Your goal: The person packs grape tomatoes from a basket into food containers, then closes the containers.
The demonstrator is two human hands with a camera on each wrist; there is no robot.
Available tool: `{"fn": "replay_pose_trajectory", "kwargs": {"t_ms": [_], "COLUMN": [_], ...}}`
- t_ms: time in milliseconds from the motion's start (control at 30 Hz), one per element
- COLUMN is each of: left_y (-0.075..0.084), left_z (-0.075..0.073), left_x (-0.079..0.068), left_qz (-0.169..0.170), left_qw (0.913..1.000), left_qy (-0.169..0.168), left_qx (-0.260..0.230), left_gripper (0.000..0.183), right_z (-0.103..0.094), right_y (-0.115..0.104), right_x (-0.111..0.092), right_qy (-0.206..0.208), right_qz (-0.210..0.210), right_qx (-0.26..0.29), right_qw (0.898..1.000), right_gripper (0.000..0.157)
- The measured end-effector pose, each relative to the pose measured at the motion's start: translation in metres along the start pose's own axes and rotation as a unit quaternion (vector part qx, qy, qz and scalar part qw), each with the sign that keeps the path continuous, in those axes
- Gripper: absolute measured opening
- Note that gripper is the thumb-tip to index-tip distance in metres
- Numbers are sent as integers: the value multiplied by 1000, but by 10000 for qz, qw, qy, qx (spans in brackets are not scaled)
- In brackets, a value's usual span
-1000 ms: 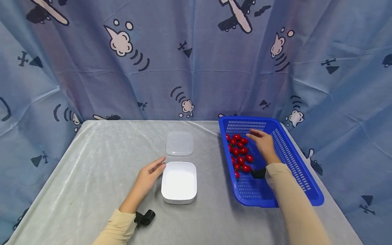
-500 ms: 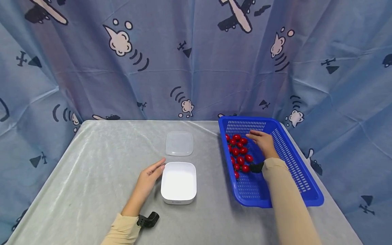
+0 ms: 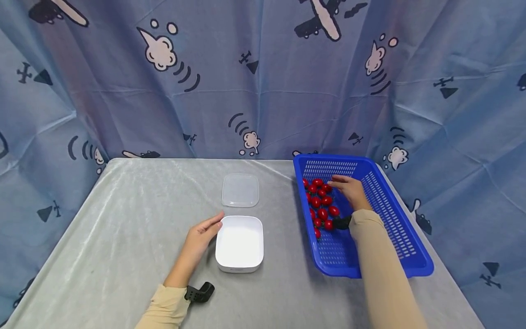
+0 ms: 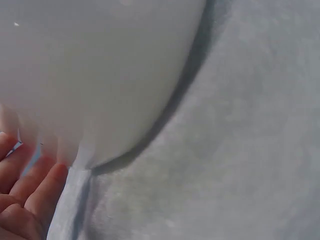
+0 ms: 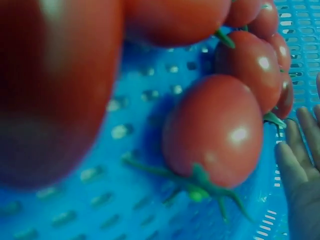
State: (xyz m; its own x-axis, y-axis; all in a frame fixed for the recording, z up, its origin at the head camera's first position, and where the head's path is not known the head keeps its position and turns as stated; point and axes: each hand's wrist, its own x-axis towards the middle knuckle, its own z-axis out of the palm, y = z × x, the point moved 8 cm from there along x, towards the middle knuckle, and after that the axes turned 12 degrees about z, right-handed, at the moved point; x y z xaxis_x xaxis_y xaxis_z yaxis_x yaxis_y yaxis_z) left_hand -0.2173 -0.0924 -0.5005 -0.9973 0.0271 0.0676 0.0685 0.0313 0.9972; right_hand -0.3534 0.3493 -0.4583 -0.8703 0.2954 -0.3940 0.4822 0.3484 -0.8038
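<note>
My left hand point(image 3: 199, 236) rests at the left side of a white square box point(image 3: 239, 242), fingers straight and fingertips right at its rim. Seen from the left wrist, the fingers point(image 4: 40, 182) lie along the glossy box wall point(image 4: 100, 85). My right hand point(image 3: 350, 191) reaches into a blue plastic basket point(image 3: 339, 265), its fingers extended toward several red cherry tomatoes point(image 3: 322, 214). Close up in the right wrist view, a tomato point(image 5: 214, 131) with a green stem lies on the basket floor, and the right hand's fingers point(image 5: 292, 162) are straight beside the far tomatoes.
A clear square lid point(image 3: 240, 190) lies flat behind the white box. The pale cloth-covered table point(image 3: 135, 219) ends at a blue printed curtain point(image 3: 213, 82) at the back. The basket stands along the table's right edge, its wall raised around the tomatoes.
My right hand and forearm have shifted slightly left inside the basket. The left hand stays at the box, its wrist slightly further right. The head view has tilted a little.
</note>
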Motion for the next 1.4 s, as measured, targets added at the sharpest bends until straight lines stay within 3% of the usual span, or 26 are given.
{"fn": "replay_pose_trajectory", "kwargs": {"t_ms": [200, 367, 733, 1100, 1133, 1400], "left_y": [-7, -12, -17, -15, -15, -18], "left_z": [1, 0, 1, 2, 2, 2], "left_x": [-3, -4, -2, -2, -2, 0], "left_qz": [-63, -109, -132, -104, -117, -163], "left_qw": [9998, 9995, 9979, 9984, 9982, 9970], "left_qy": [51, 135, 132, 78, 86, 140], "left_qx": [-192, -260, -622, -547, -579, -748], "left_gripper": [38, 37, 39, 40, 40, 40], "right_z": [-1, 1, 6, 13, 12, 11], "right_y": [1, 5, 8, 8, 13, 6], "right_x": [2, 5, 12, 12, 19, 10], "right_qy": [217, 119, -152, -372, -406, -231], "right_qz": [-46, 83, 59, 7, 4, -92], "right_qx": [219, 278, 71, -359, -355, -416], "right_qw": [9995, 9995, 9998, 9987, 9985, 9988], "right_gripper": [50, 49, 51, 54, 53, 48]}}
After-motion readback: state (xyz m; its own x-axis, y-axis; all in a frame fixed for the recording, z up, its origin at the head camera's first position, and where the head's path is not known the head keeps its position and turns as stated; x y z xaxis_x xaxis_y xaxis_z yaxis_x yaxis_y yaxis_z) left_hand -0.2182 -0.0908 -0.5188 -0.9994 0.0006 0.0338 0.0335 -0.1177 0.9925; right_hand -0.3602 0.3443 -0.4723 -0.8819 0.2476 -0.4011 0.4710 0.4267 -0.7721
